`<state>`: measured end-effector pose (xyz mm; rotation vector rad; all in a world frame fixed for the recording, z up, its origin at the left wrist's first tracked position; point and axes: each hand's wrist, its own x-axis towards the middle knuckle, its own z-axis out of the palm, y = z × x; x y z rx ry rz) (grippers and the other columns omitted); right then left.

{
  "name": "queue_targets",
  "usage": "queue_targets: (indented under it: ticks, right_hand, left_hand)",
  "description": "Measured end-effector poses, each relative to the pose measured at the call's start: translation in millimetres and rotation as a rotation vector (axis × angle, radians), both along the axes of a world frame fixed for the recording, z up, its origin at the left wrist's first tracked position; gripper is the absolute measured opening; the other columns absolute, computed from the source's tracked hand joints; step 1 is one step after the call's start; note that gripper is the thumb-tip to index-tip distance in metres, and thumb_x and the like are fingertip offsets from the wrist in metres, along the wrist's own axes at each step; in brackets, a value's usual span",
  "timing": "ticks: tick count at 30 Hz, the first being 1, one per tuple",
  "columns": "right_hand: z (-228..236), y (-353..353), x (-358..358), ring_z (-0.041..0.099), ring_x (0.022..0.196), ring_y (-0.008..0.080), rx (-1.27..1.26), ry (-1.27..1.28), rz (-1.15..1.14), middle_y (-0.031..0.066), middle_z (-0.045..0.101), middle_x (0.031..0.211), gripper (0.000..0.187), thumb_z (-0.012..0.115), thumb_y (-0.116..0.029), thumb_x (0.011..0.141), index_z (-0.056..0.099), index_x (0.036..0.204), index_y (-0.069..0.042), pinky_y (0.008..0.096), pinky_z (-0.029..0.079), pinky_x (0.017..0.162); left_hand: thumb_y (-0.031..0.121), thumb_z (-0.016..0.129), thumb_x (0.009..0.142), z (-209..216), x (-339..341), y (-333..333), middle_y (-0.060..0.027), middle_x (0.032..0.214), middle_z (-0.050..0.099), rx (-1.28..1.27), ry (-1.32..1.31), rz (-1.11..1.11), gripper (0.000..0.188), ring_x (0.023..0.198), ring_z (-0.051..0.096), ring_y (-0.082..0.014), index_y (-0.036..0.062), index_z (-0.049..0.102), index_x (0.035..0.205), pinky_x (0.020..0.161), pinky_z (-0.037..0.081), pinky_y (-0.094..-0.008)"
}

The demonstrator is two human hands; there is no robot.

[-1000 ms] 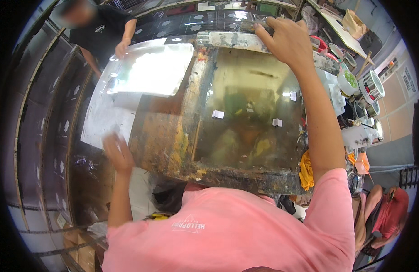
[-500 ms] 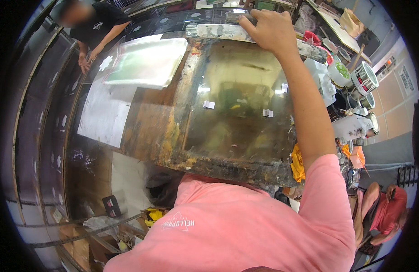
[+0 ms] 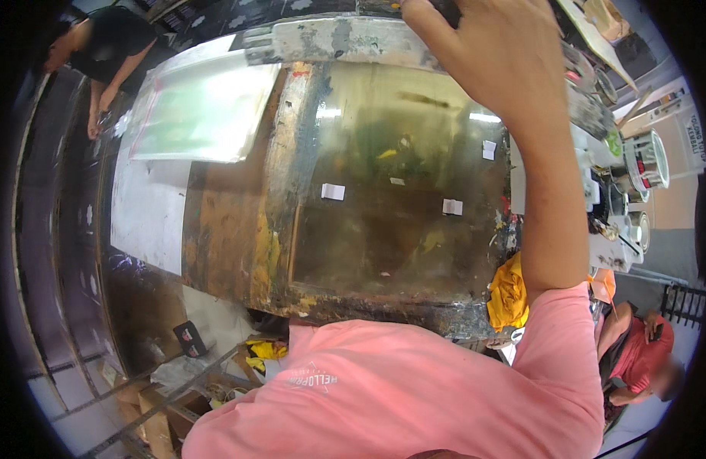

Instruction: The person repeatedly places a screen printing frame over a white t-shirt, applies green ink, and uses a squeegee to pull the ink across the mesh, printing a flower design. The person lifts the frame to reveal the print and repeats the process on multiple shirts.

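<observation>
Wooden workbench (image 3: 219, 222), heavily paint-stained, carries a glossy rectangular panel (image 3: 391, 252). On the panel: three small white tabs (image 3: 333, 192), one near its left edge, one right of its middle, one by its right edge. Left of panel: white sheet (image 3: 149, 210), its far end overlapped by a stack of clear plastic sheets (image 3: 204, 115). Beyond panel: paint-smeared grey bar (image 3: 337, 42). Panel's near right corner: crumpled yellow-orange cloth (image 3: 509, 294) at bench edge.

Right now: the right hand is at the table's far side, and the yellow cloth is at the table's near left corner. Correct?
Not quite. The yellow cloth is at the table's near right corner, as the head view shows. The right hand is at the table's far side.
</observation>
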<state>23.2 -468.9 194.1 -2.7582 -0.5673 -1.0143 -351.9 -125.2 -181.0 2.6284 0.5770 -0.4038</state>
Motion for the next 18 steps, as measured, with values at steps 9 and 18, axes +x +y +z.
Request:
queue_targets:
  ticks: [9, 18]
  right_hand:
    - [-7, -1, -9, 0.067, 0.081, 0.0332, -0.103, -0.072, -0.005, 0.0113, 0.071, 0.085, 0.047, 0.064, -0.050, 0.099, 0.076, 0.095, -0.005, 0.0454, 0.041, 0.079]
    - [-36, 7, -21, 0.070, 0.080, 0.0353, -0.047, -0.167, -0.001, 0.0172, 0.072, 0.079, 0.050, 0.061, -0.049, 0.097, 0.075, 0.083, -0.004, 0.0505, 0.045, 0.083]
  left_hand:
    - [0.045, 0.066, 0.099, 1, -12, 9, -0.0133, 0.080, 0.074, -0.019, 0.046, 0.036, 0.045, 0.071, 0.071, -0.0304, 0.0061, 0.076, 0.081, 0.069, 0.056, -0.0418]
    - [0.049, 0.063, 0.102, -26, -44, 23, -0.0131, 0.081, 0.076, -0.028, -0.006, 0.016, 0.051, 0.071, 0.074, -0.0285, 0.0050, 0.078, 0.081, 0.069, 0.058, -0.0397]
